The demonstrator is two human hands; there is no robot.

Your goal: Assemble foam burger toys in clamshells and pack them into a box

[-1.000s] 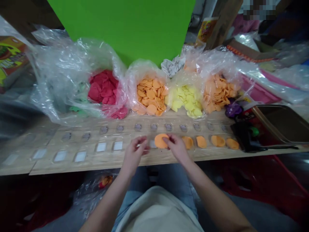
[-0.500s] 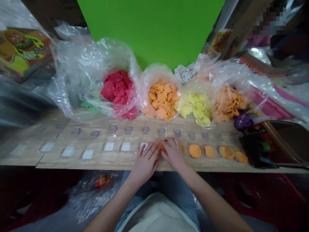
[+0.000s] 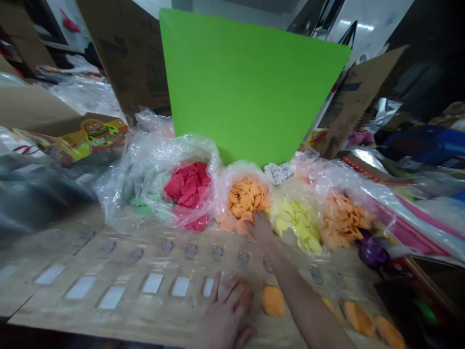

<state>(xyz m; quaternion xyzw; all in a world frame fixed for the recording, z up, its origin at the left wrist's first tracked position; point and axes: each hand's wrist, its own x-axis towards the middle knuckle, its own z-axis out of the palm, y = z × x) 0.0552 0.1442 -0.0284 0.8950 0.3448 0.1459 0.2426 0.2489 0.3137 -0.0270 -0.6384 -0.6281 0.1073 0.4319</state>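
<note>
My left hand [image 3: 225, 315] lies flat, fingers spread, on an orange disc [image 3: 244, 293] at the near edge of the wooden board [image 3: 119, 271]. My right hand [image 3: 258, 226] reaches forward to the open bag of orange discs [image 3: 245, 195]; its fingertips touch the discs at the bag's mouth, and whether they grip one is hidden. Another orange disc [image 3: 272, 300] lies right of my left hand, with several more [image 3: 358, 317] beyond my right forearm.
Clear bags hold red discs [image 3: 187, 186], yellow discs [image 3: 298, 220] and pale orange discs [image 3: 343, 218]. White rectangular slots [image 3: 152, 282] run along the board to the left. A green panel [image 3: 250, 87] stands behind. A printed carton [image 3: 85, 138] sits at the far left.
The camera tilted up. My right hand left the disc on the board and stretched forward to the orange bag. My left hand stayed pressed on the disc.
</note>
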